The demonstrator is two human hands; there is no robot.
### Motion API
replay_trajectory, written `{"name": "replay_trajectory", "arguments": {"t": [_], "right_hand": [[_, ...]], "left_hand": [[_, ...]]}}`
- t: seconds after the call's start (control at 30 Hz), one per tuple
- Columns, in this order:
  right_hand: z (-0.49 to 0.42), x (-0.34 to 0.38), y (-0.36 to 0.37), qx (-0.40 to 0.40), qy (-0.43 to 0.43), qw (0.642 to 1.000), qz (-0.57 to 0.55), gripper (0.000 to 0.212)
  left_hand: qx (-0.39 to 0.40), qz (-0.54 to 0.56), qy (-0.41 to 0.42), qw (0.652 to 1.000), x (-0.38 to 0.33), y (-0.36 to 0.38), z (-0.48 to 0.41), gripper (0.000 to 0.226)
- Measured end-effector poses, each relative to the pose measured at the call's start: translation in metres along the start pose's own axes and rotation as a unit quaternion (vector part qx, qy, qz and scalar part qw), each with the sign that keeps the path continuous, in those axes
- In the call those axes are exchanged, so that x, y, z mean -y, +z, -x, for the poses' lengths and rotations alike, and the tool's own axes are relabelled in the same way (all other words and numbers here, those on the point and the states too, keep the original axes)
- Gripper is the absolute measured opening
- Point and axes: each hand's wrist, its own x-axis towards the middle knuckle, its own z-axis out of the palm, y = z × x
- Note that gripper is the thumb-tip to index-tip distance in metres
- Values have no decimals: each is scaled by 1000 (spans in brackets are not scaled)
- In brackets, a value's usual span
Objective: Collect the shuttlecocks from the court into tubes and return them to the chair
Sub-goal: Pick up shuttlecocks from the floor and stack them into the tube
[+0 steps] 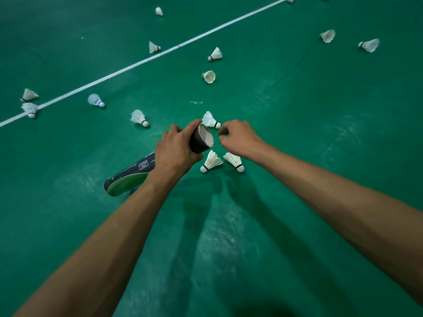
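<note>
My left hand grips a dark shuttlecock tube near its open mouth, which points to the right. My right hand hovers just right of the mouth, fingers curled, with nothing visibly in them. One white shuttlecock lies right behind the tube mouth, close to my right fingertips. Two more shuttlecocks lie on the green floor just below my hands. Several others are scattered farther out.
A white court line runs diagonally from the lower left to the upper right. Shuttlecocks lie on the floor at the left, in the middle distance and at the far right.
</note>
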Motion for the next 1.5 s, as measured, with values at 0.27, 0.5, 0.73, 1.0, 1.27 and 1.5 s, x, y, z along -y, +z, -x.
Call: {"name": "replay_trajectory", "arguments": {"t": [0.27, 0.5, 0.73, 1.0, 1.27, 1.5], "right_hand": [[-13, -13, 48, 95, 53, 994, 4, 40], [-16, -17, 83, 204, 169, 957, -118, 22], [-19, -32, 93, 196, 217, 923, -250, 27], [-16, -26, 93, 21, 193, 919, -342, 18], [22, 7, -11, -145, -35, 920, -363, 30], [37, 24, -18, 49, -65, 930, -359, 29]], "left_hand": [[-1, 23, -11, 1000, 2, 11, -8, 91], [-5, 26, -15, 1000, 9, 13, -7, 91], [-1, 19, -11, 1000, 13, 13, -4, 92], [-7, 32, -23, 999, 13, 7, -6, 91], [-25, 37, -31, 999, 11, -7, -7, 91], [-34, 47, -14, 998, -2, -16, -7, 92]]}}
